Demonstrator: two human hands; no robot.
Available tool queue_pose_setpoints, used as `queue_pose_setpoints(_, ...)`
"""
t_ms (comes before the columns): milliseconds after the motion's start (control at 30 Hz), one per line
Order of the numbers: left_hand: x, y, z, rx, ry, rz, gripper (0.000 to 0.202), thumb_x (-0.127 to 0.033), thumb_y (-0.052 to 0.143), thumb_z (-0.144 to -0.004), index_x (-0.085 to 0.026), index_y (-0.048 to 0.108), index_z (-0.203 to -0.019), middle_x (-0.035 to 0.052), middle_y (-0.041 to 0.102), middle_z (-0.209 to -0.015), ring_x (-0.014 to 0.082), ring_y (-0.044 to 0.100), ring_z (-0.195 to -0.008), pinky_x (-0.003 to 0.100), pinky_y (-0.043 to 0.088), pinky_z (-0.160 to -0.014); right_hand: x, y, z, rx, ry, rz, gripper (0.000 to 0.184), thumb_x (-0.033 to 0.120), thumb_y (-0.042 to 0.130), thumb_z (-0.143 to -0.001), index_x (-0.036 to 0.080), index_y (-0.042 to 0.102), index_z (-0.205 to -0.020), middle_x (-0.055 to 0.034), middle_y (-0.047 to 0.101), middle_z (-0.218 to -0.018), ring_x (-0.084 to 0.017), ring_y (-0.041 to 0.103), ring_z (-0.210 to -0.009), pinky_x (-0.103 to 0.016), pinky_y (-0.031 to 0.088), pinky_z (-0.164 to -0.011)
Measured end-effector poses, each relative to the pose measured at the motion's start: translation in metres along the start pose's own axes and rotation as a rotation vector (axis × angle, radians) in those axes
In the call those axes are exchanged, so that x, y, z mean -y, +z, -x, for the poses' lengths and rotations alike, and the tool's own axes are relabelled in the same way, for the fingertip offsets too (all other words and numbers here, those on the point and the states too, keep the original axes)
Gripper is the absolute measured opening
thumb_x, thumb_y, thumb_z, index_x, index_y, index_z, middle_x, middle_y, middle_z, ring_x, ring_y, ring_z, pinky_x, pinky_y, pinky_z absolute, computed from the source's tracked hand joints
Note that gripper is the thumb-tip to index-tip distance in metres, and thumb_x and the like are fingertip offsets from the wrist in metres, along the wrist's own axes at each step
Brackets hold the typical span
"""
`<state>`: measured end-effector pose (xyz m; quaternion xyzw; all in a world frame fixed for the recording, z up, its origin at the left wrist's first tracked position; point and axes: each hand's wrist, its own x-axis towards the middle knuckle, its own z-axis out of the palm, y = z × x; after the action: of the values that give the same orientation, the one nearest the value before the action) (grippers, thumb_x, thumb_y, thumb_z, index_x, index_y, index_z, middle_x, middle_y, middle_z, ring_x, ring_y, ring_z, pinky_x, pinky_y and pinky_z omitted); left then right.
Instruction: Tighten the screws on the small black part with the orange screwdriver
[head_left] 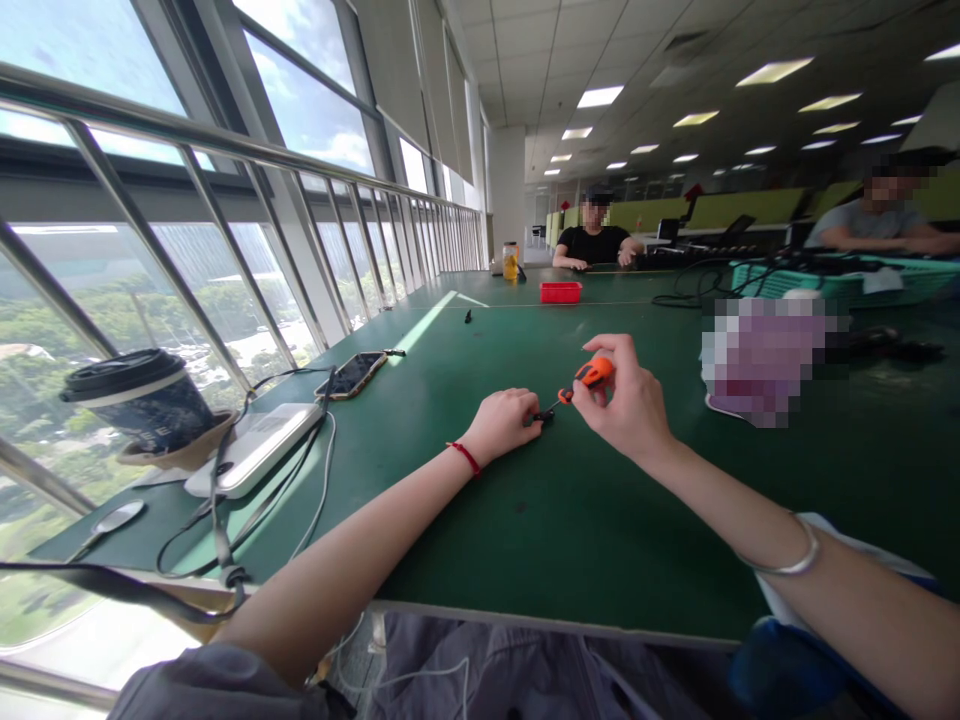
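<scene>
My right hand (626,400) grips an orange and black screwdriver (594,375) by its handle, with the shaft slanting down to the left. The screwdriver's tip meets a small black part (544,415) on the green table. Resting on the tabletop, my left hand (506,422) has its fingers closed on that small part and holds it down. The part's exact kind is too small to make out, and my left fingers hide some of it.
To the left are a phone (354,376), a white box (259,450) with cables, and a dark cup (142,400). Ahead lie a red tray (561,292) and a small black piece (468,316). A teal basket (847,285) stands right. Two people sit beyond.
</scene>
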<state>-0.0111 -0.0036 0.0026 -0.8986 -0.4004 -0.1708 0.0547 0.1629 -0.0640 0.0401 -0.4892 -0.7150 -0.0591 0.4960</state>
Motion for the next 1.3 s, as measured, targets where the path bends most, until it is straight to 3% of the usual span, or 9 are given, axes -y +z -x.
queue_pose_setpoints(100, 0.0, 0.0, -0.0001, 0.002, -0.004, -0.005, 0.008, -0.024, 0.054, -0.079, -0.018, 0.058, -0.079, 0.0029, 0.063, -0.082, 0.0169, 0.059, -0.08, 0.026, 0.043, -0.067, 0.0006, 0.0004, 0.0004, -0.003, -0.002, 0.006, 0.036, 0.038, 0.054, -0.076, 0.02, 0.044, -0.106, 0.003, 0.055, -0.065, -0.014, 0.051, -0.049, -0.025, 0.036, -0.048)
queue_pose_setpoints(300, -0.0004, -0.0006, -0.0001, 0.011, -0.012, 0.009, 0.008, -0.025, 0.054, -0.079, -0.018, 0.058, -0.079, 0.0033, 0.063, -0.081, 0.0177, 0.06, -0.081, 0.026, 0.044, -0.069, 0.003, 0.0004, 0.0003, 0.051, 0.018, -0.067, 0.022, 0.042, 0.053, -0.079, 0.022, 0.051, -0.088, 0.0062, 0.046, -0.05, -0.013, 0.047, -0.046, -0.025, 0.035, -0.051)
queue_pose_setpoints(500, 0.001, 0.0013, -0.0002, -0.016, 0.011, 0.005, 0.008, -0.025, 0.053, -0.079, -0.018, 0.057, -0.077, 0.0029, 0.063, -0.082, 0.0167, 0.059, -0.078, 0.026, 0.043, -0.065, 0.0006, 0.0027, 0.0024, -0.014, -0.079, -0.056, 0.044, 0.032, 0.056, -0.073, 0.02, 0.043, -0.114, -0.001, 0.058, -0.08, -0.014, 0.054, -0.059, -0.025, 0.039, -0.05)
queue_pose_setpoints(667, 0.002, 0.0023, -0.0004, -0.012, 0.013, 0.024, 0.008, -0.025, 0.055, -0.078, -0.018, 0.058, -0.079, 0.0028, 0.063, -0.082, 0.0166, 0.059, -0.077, 0.025, 0.043, -0.066, 0.0034, 0.0017, 0.0017, 0.077, 0.016, -0.07, 0.03, 0.041, 0.057, -0.076, 0.021, 0.051, -0.097, 0.0062, 0.047, -0.054, -0.013, 0.047, -0.047, -0.025, 0.036, -0.049)
queue_pose_setpoints(767, 0.0014, 0.0012, -0.0002, -0.005, 0.001, 0.019, 0.008, -0.025, 0.054, -0.078, -0.018, 0.058, -0.078, 0.0032, 0.063, -0.081, 0.0171, 0.059, -0.079, 0.025, 0.043, -0.066, 0.0046, 0.0014, 0.0024, 0.149, 0.012, -0.144, 0.022, 0.038, 0.054, -0.079, 0.021, 0.053, -0.092, 0.0066, 0.045, -0.051, -0.012, 0.046, -0.046, -0.026, 0.037, -0.05)
queue_pose_setpoints(933, 0.0013, 0.0009, -0.0001, 0.001, 0.002, 0.021, 0.008, -0.025, 0.054, -0.078, -0.018, 0.057, -0.078, 0.0034, 0.063, -0.082, 0.017, 0.059, -0.079, 0.025, 0.042, -0.066, 0.0009, 0.0031, 0.0034, -0.007, -0.041, -0.098, 0.044, 0.032, 0.058, -0.073, 0.019, 0.045, -0.113, -0.0008, 0.056, -0.08, -0.014, 0.053, -0.06, -0.025, 0.041, -0.053)
queue_pose_setpoints(1033, 0.0025, 0.003, -0.0004, -0.015, 0.01, 0.027, 0.008, -0.025, 0.054, -0.078, -0.018, 0.057, -0.079, 0.0028, 0.063, -0.082, 0.0169, 0.058, -0.079, 0.025, 0.043, -0.066, 0.0006, 0.0031, 0.0031, -0.013, -0.057, -0.032, 0.051, 0.042, 0.061, -0.072, 0.019, 0.044, -0.114, 0.0015, 0.054, -0.073, -0.014, 0.052, -0.057, -0.024, 0.039, -0.05)
queue_pose_setpoints(1167, 0.0036, 0.0046, -0.0006, -0.029, 0.015, 0.029, 0.008, -0.024, 0.054, -0.077, -0.018, 0.058, -0.08, 0.0023, 0.063, -0.082, 0.0165, 0.058, -0.078, 0.025, 0.043, -0.066, 0.0045, 0.0027, 0.0035, 0.062, -0.024, -0.015, 0.031, 0.048, 0.057, -0.077, 0.021, 0.054, -0.092, 0.0067, 0.044, -0.051, -0.012, 0.046, -0.045, -0.025, 0.035, -0.049)
queue_pose_setpoints(1300, 0.003, 0.0031, -0.0004, -0.019, 0.012, 0.011, 0.009, -0.026, 0.055, -0.078, -0.018, 0.057, -0.078, 0.0024, 0.063, -0.081, 0.0166, 0.059, -0.078, 0.025, 0.043, -0.066, 0.0047, 0.0036, 0.0042, 0.099, -0.014, -0.079, 0.021, 0.04, 0.054, -0.079, 0.021, 0.056, -0.087, 0.0038, 0.049, -0.055, -0.013, 0.05, -0.05, -0.026, 0.039, -0.054)
